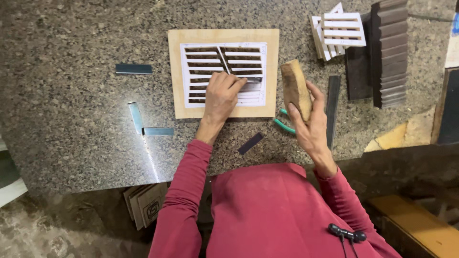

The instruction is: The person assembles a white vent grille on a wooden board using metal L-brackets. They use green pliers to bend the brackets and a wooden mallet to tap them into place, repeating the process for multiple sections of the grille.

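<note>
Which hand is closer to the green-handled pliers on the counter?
Right. The right hand, gripping a wooden block, is directly over the green-handled pliers. The left hand is farther left, pressing a metal strip on the slotted template.

packages: none | labels: none | signs: none | screens: none in view

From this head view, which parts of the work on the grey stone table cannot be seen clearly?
- Thin dark metal strip on the white slotted template: the left hand covers most of it.
- Green-handled tool: its head is hidden behind the right hand and the wooden block.
- Stack of dark strips: cut off by the top edge.
</note>
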